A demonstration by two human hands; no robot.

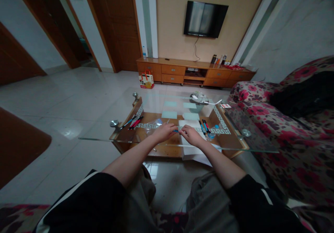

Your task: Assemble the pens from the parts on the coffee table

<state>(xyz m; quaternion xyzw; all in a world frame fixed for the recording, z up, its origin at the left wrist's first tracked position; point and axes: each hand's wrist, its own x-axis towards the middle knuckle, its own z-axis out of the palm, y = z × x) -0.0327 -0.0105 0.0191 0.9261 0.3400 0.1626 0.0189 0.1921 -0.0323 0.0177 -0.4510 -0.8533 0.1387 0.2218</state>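
Above the near edge of the glass coffee table, my left hand and my right hand meet with fingers closed. Between them is a thin blue pen, gripped from both ends and mostly covered by the fingers. To the left lie several pens in black, red and blue. Another group of pens rests to the right of my right hand. White paper is partly behind and below my right hand. Clear plastic with a blue part sits beside my left hand.
A clear bottle with a blue cap lies near the right pens. A basket with a bag stands by the table's far side. A floral sofa flanks the right. Beyond are a paper bag, a low cabinet and a television.
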